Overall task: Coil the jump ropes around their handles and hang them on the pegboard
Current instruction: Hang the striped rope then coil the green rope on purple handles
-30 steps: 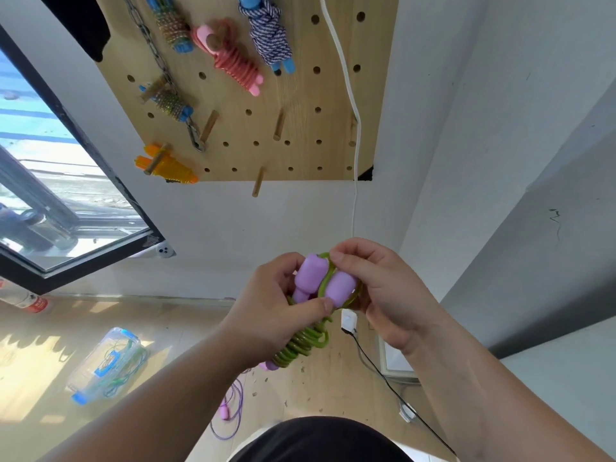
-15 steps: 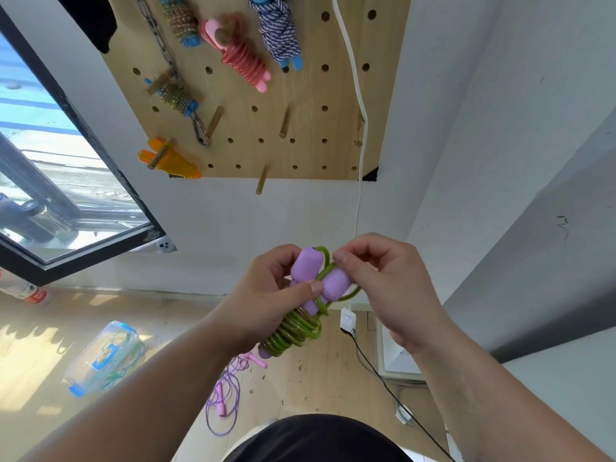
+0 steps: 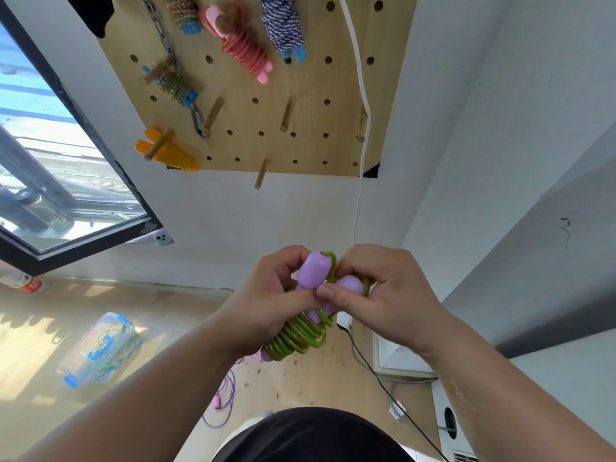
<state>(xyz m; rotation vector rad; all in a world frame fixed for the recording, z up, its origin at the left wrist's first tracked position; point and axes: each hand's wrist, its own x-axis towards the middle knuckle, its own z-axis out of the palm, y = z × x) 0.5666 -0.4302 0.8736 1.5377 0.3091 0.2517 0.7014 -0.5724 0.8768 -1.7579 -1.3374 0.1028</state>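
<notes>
A green jump rope [image 3: 298,336] is wound in tight coils around its two purple handles [image 3: 313,271]. My left hand [image 3: 266,305] wraps around the bundle from the left. My right hand [image 3: 386,301] pinches the handle tops and a loop of green rope from the right. Above on the wall hangs a wooden pegboard [image 3: 300,128]. On it sit several coiled ropes: a pink one [image 3: 245,50], a blue-and-white one [image 3: 283,25], an orange one [image 3: 166,150] and a beaded one [image 3: 175,86]. Bare pegs [image 3: 286,119] stick out of its lower half.
A purple rope [image 3: 226,398] lies loose on the wooden floor. A clear plastic box with blue clips [image 3: 96,348] holds more ropes at lower left. A white cable [image 3: 361,95] runs down the pegboard's right side. An open window [image 3: 50,168] is at left.
My hands have shifted on the bundle: the thumbs now meet over the handle tops, and my right fingers press the green loop closer against the right handle. The view has tilted slightly.
</notes>
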